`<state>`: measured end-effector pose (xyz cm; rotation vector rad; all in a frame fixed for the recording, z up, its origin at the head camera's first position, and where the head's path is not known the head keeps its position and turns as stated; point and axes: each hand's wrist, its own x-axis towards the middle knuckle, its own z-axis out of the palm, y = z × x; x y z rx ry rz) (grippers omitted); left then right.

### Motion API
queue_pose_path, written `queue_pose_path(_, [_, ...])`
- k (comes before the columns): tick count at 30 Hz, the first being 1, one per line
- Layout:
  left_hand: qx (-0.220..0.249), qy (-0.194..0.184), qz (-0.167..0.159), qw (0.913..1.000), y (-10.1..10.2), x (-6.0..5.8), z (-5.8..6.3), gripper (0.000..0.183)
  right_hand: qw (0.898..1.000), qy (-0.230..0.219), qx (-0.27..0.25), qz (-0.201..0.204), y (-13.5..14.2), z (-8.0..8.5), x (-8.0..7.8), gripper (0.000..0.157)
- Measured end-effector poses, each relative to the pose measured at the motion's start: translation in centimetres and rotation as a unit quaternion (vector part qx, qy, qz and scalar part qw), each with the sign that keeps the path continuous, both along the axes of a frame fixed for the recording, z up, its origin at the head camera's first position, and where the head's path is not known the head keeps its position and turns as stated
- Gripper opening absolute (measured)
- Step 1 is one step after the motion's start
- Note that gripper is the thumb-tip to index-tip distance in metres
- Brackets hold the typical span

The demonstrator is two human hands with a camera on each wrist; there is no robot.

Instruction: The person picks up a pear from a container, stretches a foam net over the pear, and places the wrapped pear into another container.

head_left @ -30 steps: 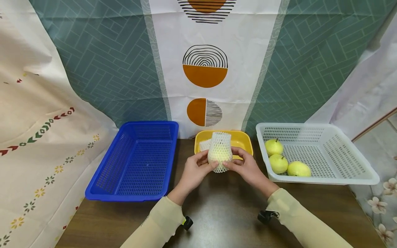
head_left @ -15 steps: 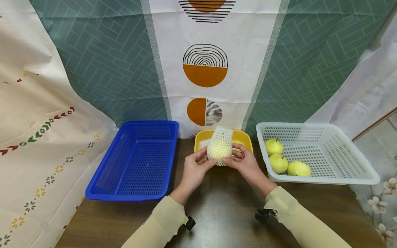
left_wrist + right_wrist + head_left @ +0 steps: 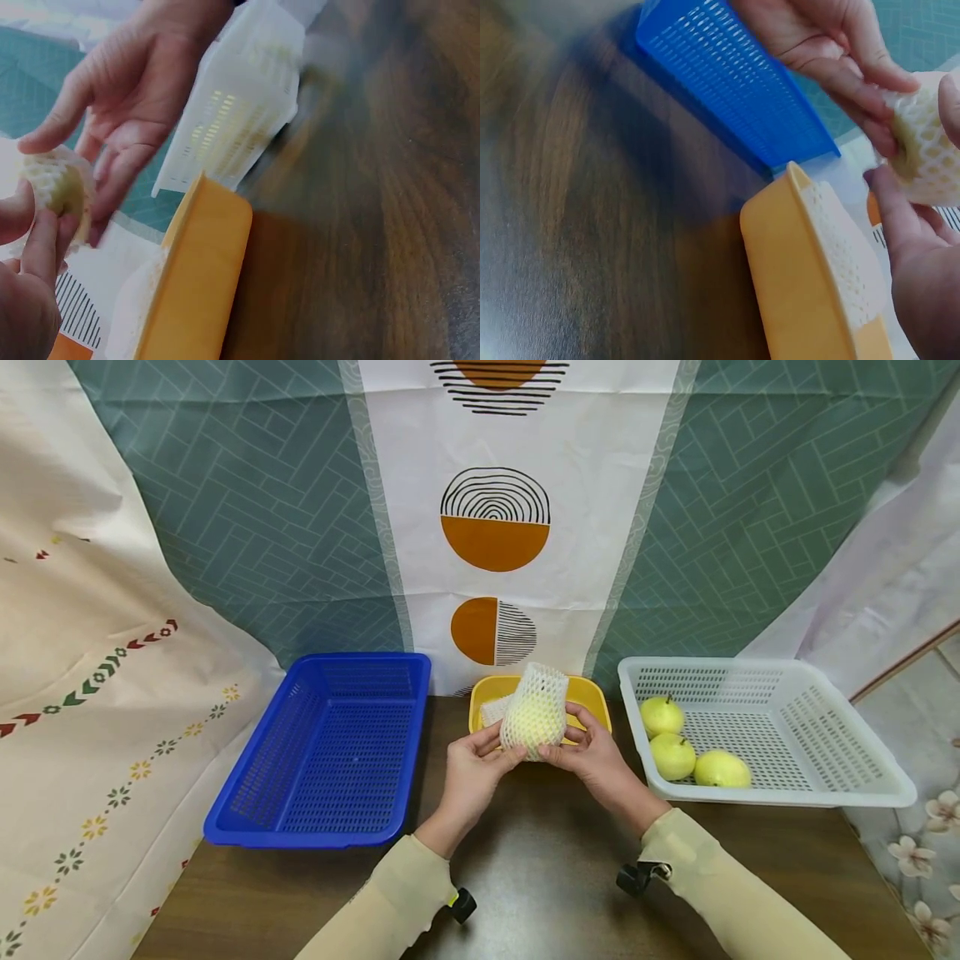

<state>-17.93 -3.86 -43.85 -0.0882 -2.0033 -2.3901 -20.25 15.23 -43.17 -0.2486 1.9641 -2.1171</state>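
A pale yellow-green pear [image 3: 533,720] sits inside a white foam net sleeve [image 3: 544,677], whose loose end sticks up beyond the fruit and leans right. My left hand [image 3: 469,774] grips it from the left and my right hand [image 3: 598,766] from the right, thumbs at the near lower side. Both hands hold it raised, overlapping the yellow tray [image 3: 597,697] in the head view. In the right wrist view, the fingers of both hands meet at the bared end of the pear [image 3: 906,142], where the net stops. More white foam nets [image 3: 494,711] lie in the tray.
A blue slotted basket [image 3: 345,768] stands to the left on the brown wooden table [image 3: 540,893]. At the right is a white slotted basket [image 3: 795,727] with three bare pears [image 3: 672,756] at its left side. A patterned curtain [image 3: 495,435] hangs behind.
Both hands have lifted the netted pear slightly upward. The sleeve's loose end has tipped from upright toward the right. Baskets and loose pears stay put.
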Motion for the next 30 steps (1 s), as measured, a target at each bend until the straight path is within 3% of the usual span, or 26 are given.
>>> queue_pose_path(5, [-0.004,0.009,-0.021,0.9997,-0.1,0.6,1.1,0.055,0.999,-0.006,-0.037,0.012,-0.3,0.3,0.0,0.08])
queue_pose_path(9, [-0.039,0.032,-0.036,0.998,-0.2,1.1,2.4,0.051,0.998,-0.014,-0.06,0.002,-0.3,0.4,0.1,0.083])
queue_pose_path(14, [-0.072,0.029,-0.043,0.9961,-0.3,1.3,2.8,0.047,0.996,-0.022,-0.085,0.006,-0.2,0.4,0.3,0.085])
queue_pose_path(21, [-0.139,0.051,-0.044,0.988,-0.5,1.5,3.9,0.062,0.997,-0.019,-0.073,-0.014,-0.2,0.4,0.2,0.087])
queue_pose_path(25, [-0.119,0.063,-0.046,0.9897,-0.3,1.3,4.3,0.072,0.998,-0.001,-0.055,-0.025,-0.5,0.2,0.1,0.081])
queue_pose_path(30, [-0.092,0.046,-0.066,0.9925,0.1,0.8,3.8,0.069,0.997,-0.002,-0.065,-0.039,-0.6,0.0,0.1,0.075])
